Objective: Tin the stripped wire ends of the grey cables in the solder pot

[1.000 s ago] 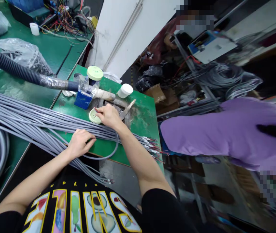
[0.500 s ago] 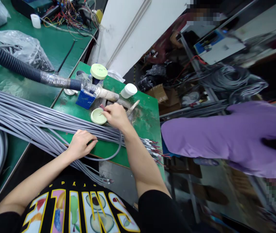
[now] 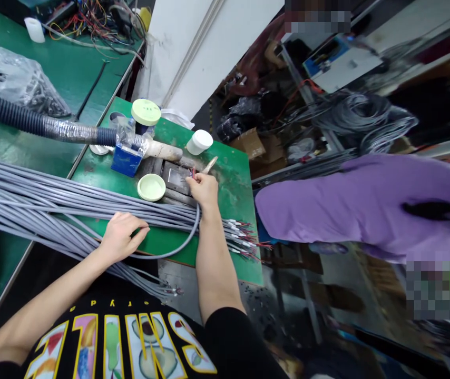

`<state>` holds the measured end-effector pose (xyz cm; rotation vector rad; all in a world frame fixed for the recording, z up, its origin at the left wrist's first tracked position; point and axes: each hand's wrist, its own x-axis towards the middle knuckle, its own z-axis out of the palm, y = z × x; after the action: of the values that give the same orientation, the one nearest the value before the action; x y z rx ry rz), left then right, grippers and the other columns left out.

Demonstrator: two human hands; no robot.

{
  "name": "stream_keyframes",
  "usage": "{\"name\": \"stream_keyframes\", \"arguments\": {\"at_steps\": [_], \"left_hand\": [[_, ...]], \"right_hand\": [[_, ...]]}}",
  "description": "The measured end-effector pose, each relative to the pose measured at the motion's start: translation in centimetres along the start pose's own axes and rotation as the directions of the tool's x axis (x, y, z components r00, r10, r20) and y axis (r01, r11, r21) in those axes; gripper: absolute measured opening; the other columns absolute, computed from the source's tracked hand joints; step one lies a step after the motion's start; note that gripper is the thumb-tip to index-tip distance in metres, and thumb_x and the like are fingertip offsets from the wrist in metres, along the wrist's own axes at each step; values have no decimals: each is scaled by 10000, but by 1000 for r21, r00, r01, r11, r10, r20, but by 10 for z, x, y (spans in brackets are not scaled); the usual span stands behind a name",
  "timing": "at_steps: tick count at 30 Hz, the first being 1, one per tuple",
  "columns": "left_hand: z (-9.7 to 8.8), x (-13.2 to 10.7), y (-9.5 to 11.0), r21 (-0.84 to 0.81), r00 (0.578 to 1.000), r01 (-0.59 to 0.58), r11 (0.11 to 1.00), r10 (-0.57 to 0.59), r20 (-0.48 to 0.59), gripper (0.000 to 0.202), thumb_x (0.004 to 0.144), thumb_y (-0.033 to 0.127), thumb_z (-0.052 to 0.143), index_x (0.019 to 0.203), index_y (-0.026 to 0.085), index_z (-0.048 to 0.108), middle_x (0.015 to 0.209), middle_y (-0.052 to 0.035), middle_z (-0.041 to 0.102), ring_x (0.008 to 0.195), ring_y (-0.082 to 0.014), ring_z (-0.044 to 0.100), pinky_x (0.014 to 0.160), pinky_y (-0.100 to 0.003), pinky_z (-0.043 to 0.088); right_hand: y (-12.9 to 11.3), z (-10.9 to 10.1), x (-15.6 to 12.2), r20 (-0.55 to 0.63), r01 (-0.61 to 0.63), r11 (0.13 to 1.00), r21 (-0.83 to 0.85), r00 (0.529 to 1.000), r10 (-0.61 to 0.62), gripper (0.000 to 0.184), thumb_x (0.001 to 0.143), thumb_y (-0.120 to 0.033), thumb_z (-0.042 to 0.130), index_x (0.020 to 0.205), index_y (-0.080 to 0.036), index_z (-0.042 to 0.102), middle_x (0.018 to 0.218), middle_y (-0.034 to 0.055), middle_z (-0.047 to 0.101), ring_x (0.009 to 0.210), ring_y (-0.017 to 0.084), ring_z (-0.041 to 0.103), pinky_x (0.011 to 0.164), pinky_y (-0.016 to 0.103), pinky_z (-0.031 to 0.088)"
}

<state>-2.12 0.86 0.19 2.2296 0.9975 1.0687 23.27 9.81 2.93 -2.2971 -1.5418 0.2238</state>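
Observation:
My right hand (image 3: 204, 190) pinches the end of a grey cable (image 3: 195, 226), whose thin red and purple wires (image 3: 192, 172) stick out past the fingertips. Those wires are over the right side of a rectangular solder pot (image 3: 178, 180) with a shiny grey surface. From this hand the cable loops down and back toward my left wrist. My left hand (image 3: 123, 236) rests at the near edge of a thick bundle of grey cables (image 3: 90, 197), thumb apart from its loosely bent fingers, apparently holding nothing. Left of the pot is a shallow pale-yellow dish (image 3: 151, 188).
A ribbed hose (image 3: 23, 118) ends in a nozzle beside a blue box (image 3: 126, 159). Behind the pot stand a white tub (image 3: 200, 142) and a yellow-lidded jar (image 3: 146, 112). Stripped cable ends (image 3: 243, 231) lie at the table's right edge. A person in purple (image 3: 328, 205) is on the right.
My right hand has moved right with the cable, from over the yellow dish to the solder pot. The left hand keeps its place by the bundle. The view has shifted slightly.

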Motion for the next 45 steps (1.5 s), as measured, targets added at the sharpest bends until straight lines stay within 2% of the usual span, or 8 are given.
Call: {"name": "stream_keyframes", "arguments": {"at_steps": [16,26,30,32,36,39,42,45], "left_hand": [[-1,2,1,-8,1000,-11,1000,11,-1,156,902,249,535,803,182,636,726,-10,699,694,-143,605,692,-302,366],[-2,2,2,-7,1000,-9,1000,9,3,152,902,248,535,805,183,633,730,-8,700,700,-144,607,694,-306,369],[-1,1,2,-2,1000,-2,1000,2,2,169,907,256,525,802,185,637,729,-15,701,698,-149,606,692,-309,372],[-1,1,2,-5,1000,4,1000,-4,3,168,906,256,526,805,185,641,730,-16,700,701,-149,606,698,-310,376],[-2,1,0,-21,1000,19,1000,-19,5,171,898,260,533,799,189,654,729,-19,703,697,-152,606,703,-319,379],[-1,1,1,-146,997,78,986,-81,-18,164,867,277,566,771,194,668,733,-26,711,698,-157,612,716,-324,403],[7,3,8,-436,961,240,867,-277,-22,141,800,310,640,748,186,685,720,-30,706,688,-160,615,710,-316,447],[22,7,23,-747,879,404,528,-449,159,218,694,344,741,817,168,705,726,-30,702,676,-152,615,677,-291,475]], "right_hand": [[10,13,7,27,-14,995,-95,999,17,214,740,-279,582,541,-202,589,611,44,633,643,198,556,591,276,331],[9,12,7,4,-9,1000,-18,1000,9,260,697,-263,592,469,-215,477,525,13,541,582,178,494,581,279,318],[7,1,-1,-15,12,998,54,1000,-12,299,693,-272,576,452,-214,410,458,-39,396,522,136,405,546,262,282],[7,-6,-12,-27,40,986,160,999,-37,320,699,-296,563,446,-210,388,446,-56,335,497,113,354,527,253,266],[3,-25,-50,-69,110,859,499,994,-87,330,686,-377,574,454,-195,424,449,-59,338,488,95,319,505,247,251],[-7,-37,-86,-82,107,767,633,994,-71,303,690,-387,595,488,-184,495,473,-45,418,508,102,362,515,246,284],[-19,-40,-119,-67,72,672,737,997,-34,222,695,-355,614,559,-182,580,512,-31,489,534,117,417,541,253,339],[-28,-35,-144,-28,32,596,802,999,-17,172,699,-331,626,604,-188,622,544,-17,544,558,133,461,562,266,382]]}}
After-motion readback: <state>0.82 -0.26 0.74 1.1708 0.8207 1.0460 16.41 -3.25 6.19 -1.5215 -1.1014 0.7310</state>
